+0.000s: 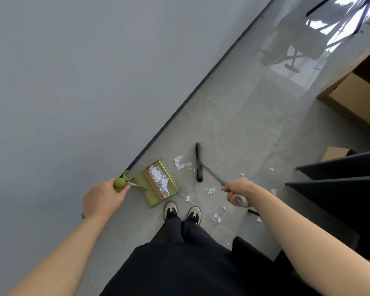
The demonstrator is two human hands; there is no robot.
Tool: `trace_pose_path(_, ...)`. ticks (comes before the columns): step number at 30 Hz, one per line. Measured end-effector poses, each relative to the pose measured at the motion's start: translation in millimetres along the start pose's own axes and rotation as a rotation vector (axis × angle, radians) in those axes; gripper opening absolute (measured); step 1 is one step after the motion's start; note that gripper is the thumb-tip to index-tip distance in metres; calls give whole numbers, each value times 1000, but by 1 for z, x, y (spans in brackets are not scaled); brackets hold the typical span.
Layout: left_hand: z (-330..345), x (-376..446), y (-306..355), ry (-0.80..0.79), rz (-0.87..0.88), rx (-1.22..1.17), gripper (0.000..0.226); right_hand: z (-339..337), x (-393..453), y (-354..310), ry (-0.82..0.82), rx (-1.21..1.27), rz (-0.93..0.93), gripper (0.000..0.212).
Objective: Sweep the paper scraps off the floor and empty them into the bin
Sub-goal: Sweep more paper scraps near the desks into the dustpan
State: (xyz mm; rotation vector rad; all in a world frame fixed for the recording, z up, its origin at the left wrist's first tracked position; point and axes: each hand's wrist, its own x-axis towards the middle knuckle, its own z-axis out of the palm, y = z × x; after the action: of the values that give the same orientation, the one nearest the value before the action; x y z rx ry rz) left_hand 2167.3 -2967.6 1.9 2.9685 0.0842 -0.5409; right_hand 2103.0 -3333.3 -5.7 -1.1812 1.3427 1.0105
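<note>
While the left hand (pixel 104 197) grips the dustpan handle (pixel 121 183), the right hand (pixel 239 190) clutches the broom (pixel 212 173).

A grey wall (pixel 73 82) meets the tiled floor (pixel 244 129), with cardboard boxes (pixel 355 99) at the right.

Olive-green dustpan (pixel 158 184) down there, a pale comb strip across it, white paper scraps (pixel 181 163) piled inside and scattered over the mottled grey floor (pixel 233 129) tiles. Broom (pixel 199 162): black bristles, grey handle. Plain grey wall (pixel 73 82), dark skirting line. Shoes (pixel 182 211) cream with black, trousers black. Tan cardboard box (pixel 359 99) far right, possibly brown-edged.
</note>
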Motion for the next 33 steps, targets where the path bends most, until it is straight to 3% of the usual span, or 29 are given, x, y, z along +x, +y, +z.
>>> trace_pose_path(5, -4, -2, 2, 33, -14, -15, 35, 0, 10, -4, 5, 98, -22, 20)
trace_pose_path(8, -7, 0, -1, 37, 9, -16, 35, 8, 3, -2, 57, 38, -44, 20)
trace_pose_path(19, -22, 57, -42, -21, 230, 14, 41, 65, 9, 13, 239, -56, -13, 6)
trace_pose_path(25, -38, 86, -76, -74, 357, 32, 40, 111, -2, 40, 365, 21, -60, 14)
trace_pose_path(28, -45, 97, -86, -90, 419, 66, 37, 135, -11, 57, 372, 103, 76, 17)
trace_pose_path(31, -49, 110, -92, -100, 465, 107, 37, 161, -15, 71, 368, -62, 97, 12)
trace_pose_path(33, -50, 116, -94, -108, 475, 120, 39, 177, -20, 80, 335, -47, 97, 12)
